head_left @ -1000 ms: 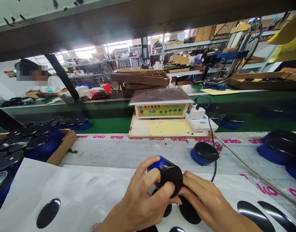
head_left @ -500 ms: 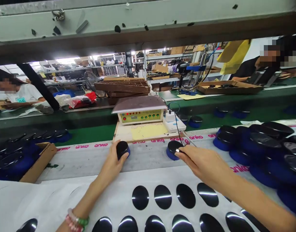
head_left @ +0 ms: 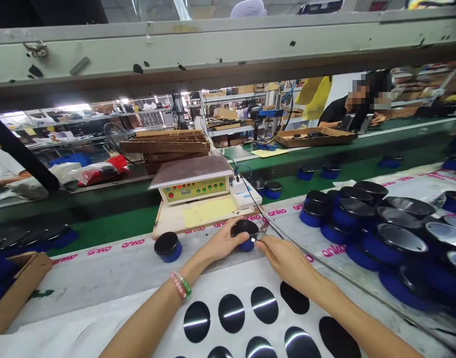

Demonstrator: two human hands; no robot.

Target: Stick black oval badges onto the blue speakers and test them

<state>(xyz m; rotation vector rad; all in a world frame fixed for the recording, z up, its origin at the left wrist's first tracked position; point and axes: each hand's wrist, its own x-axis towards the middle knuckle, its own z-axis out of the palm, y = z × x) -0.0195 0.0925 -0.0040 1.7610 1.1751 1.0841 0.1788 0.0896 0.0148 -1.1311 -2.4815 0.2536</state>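
Observation:
A round, blue-sided piece with a glossy black top (head_left: 246, 229) stands on the covered bench. The fingers and thumb of my left hand (head_left: 221, 242) are wrapped round its left side. Close against its right edge, my right hand (head_left: 285, 254) pinches a small thing with a white tip (head_left: 253, 240); its full shape is hidden in the fingers. To the left, a similar blue-and-black piece (head_left: 168, 246) sits apart from both hands. Below my hands lies a white sheet (head_left: 146, 318) bearing rows of shiny black discs (head_left: 231, 313).
Many more blue-and-black pieces (head_left: 362, 214) are heaped at right. A control box with lit buttons (head_left: 194, 188) stands behind my hands. A thin cable (head_left: 347, 277) crosses the bench. At left is a cardboard box (head_left: 23, 293); across the green belt (head_left: 127, 211) sits a person (head_left: 332, 112).
My left hand has left the left piece and moved right to grip the one at my right hand. The left piece now stands alone. The view has swung right.

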